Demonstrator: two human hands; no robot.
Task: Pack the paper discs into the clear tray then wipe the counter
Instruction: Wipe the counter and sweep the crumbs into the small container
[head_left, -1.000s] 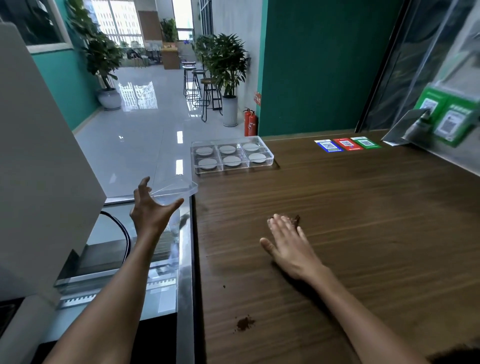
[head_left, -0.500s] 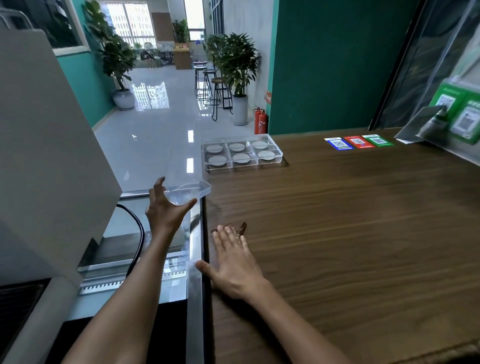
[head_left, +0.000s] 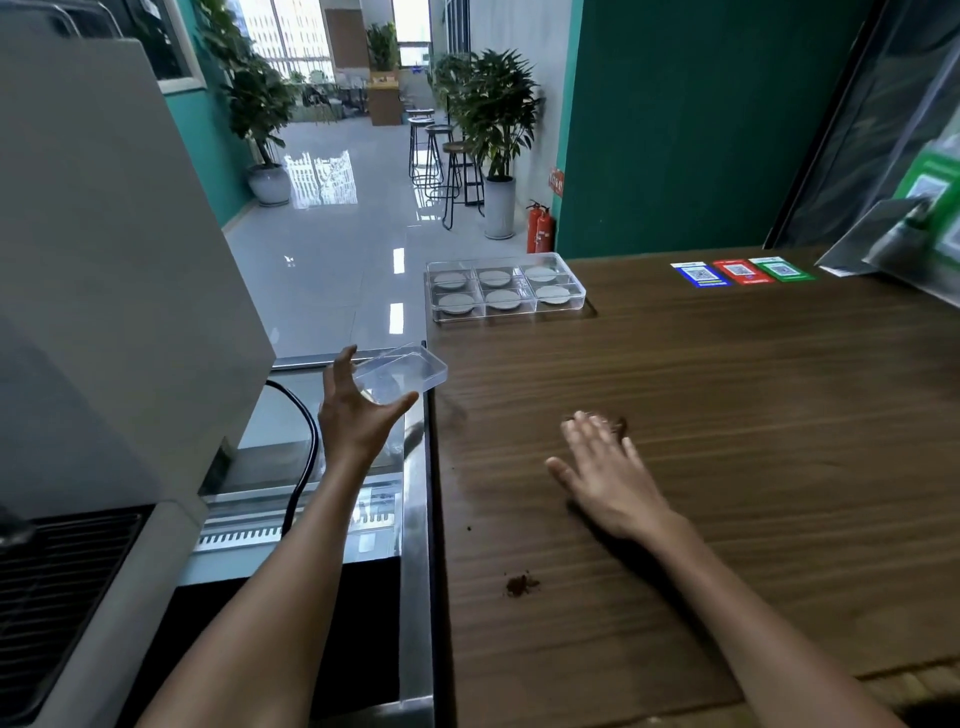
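Observation:
A clear six-compartment tray (head_left: 582, 297) stands at the far left corner of the wooden counter (head_left: 753, 415), with a paper disc (head_left: 503, 299) in each compartment. My left hand (head_left: 358, 415) holds a shallow clear plastic lid (head_left: 402, 371) tilted just off the counter's left edge. My right hand (head_left: 605, 467) lies flat on the counter, fingers spread, holding nothing. A small heap of brown crumbs (head_left: 619, 423) sits at its fingertips. Another brown crumb patch (head_left: 521, 584) lies nearer to me.
A large white machine (head_left: 104, 260) fills the left side, with a black cable (head_left: 306, 452) running down over a glass and steel ledge (head_left: 415, 493) below the counter edge. Blue, red and green code stickers (head_left: 740, 270) lie at the far right.
My right hand swept left to the counter's edge, then moved back right onto the counter, with crumbs at its fingertips throughout. My left hand still holds the lid beside the edge.

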